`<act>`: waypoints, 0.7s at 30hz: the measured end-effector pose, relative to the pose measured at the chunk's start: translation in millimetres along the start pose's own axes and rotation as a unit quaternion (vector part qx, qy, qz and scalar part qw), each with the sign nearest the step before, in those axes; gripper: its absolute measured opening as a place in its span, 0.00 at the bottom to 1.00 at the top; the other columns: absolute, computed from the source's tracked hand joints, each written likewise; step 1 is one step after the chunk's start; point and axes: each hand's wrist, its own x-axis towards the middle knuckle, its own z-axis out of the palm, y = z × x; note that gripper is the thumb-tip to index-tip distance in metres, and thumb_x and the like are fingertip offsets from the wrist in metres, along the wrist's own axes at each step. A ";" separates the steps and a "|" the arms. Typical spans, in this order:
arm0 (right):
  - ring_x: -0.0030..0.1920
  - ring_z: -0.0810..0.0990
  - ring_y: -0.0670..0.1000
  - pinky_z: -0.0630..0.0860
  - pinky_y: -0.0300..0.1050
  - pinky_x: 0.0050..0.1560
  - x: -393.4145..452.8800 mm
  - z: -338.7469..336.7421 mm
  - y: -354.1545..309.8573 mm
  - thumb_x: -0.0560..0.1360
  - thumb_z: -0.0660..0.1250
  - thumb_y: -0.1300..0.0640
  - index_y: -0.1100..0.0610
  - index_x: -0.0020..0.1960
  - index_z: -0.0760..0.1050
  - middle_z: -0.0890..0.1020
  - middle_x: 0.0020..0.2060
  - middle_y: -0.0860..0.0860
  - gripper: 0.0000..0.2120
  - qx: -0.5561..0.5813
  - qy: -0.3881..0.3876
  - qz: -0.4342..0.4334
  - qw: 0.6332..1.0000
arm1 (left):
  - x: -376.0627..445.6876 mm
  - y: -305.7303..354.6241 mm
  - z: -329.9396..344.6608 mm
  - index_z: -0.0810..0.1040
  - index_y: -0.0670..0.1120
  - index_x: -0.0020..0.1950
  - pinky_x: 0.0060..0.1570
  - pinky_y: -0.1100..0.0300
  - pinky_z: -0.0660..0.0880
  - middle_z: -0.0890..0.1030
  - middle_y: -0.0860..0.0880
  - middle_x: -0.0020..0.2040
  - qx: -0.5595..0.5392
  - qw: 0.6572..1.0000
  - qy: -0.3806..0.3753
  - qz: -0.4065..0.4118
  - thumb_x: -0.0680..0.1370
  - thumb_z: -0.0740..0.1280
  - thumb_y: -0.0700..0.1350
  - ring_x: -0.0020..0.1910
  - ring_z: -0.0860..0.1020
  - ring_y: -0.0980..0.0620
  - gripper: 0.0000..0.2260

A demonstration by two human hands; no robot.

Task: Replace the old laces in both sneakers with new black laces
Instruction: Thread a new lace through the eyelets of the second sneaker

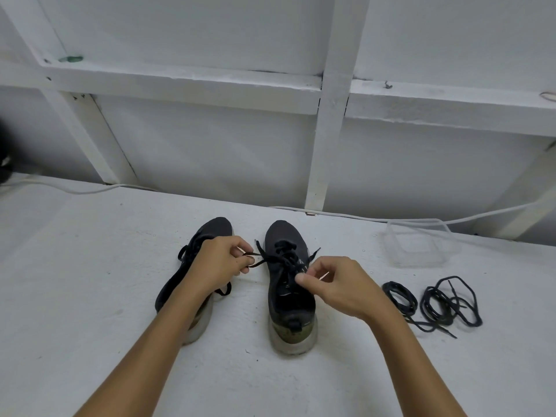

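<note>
From the head camera we see our left hand (pixel 221 260) pinching one end of the black lace (pixel 272 258) threaded through the right sneaker (pixel 290 284), which stands between our two hands. Our right hand (pixel 337 285) pinches the lace's other end just over the sneaker's tongue, fingers curled. The left sneaker (pixel 192 275) lies under our left wrist, partly hidden. Right of our right hand, two coiled bundles of black laces (pixel 434 303) lie on the white table (pixel 90 266), with a clear plastic tub (pixel 421 243) beyond them.
</note>
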 end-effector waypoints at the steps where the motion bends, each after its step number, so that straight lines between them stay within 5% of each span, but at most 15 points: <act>1: 0.35 0.80 0.39 0.73 0.32 0.35 -2.0 -0.1 -3.6 0.69 0.77 0.39 0.50 0.39 0.79 0.83 0.35 0.39 0.15 -0.015 -0.001 -0.006 1.000 | 0.6 0.9 -0.4 0.83 0.49 0.48 0.39 0.65 0.78 0.85 0.52 0.34 -0.004 1.000 0.001 0.000 0.76 0.74 0.43 0.34 0.83 0.56 0.03; 6: 0.41 0.80 0.43 0.80 0.44 0.45 2.9 11.1 -13.3 0.66 0.78 0.37 0.44 0.37 0.83 0.80 0.39 0.42 0.13 -0.148 -0.009 -0.031 0.989 | 1.6 3.5 1.8 0.82 0.49 0.47 0.36 0.70 0.74 0.85 0.52 0.34 -0.008 1.000 -0.001 0.002 0.76 0.74 0.43 0.30 0.81 0.59 0.03; 11: 0.44 0.80 0.43 0.76 0.36 0.44 1.9 7.9 -18.9 0.76 0.73 0.51 0.45 0.42 0.83 0.80 0.43 0.41 0.04 -0.158 -0.050 -0.026 0.986 | -0.5 2.8 -0.6 0.84 0.51 0.47 0.40 0.65 0.79 0.86 0.50 0.36 -0.040 0.999 -0.005 0.009 0.75 0.74 0.42 0.37 0.84 0.56 0.04; 15: 0.44 0.84 0.50 0.83 0.45 0.46 6.6 -2.5 -9.2 0.80 0.65 0.57 0.53 0.45 0.77 0.84 0.44 0.52 0.06 0.088 -0.034 0.058 0.994 | -1.0 -1.9 -4.8 0.86 0.50 0.49 0.36 0.71 0.76 0.86 0.51 0.36 -0.019 1.000 -0.003 0.017 0.76 0.73 0.40 0.37 0.83 0.61 0.06; 21: 0.41 0.82 0.49 0.79 0.49 0.46 12.1 -8.2 12.9 0.85 0.59 0.60 0.56 0.42 0.72 0.80 0.34 0.50 0.13 0.379 -0.019 0.142 0.914 | 7.6 -8.4 2.2 0.86 0.42 0.54 0.36 0.77 0.70 0.85 0.47 0.41 0.059 0.997 0.050 0.018 0.77 0.71 0.37 0.34 0.77 0.60 0.07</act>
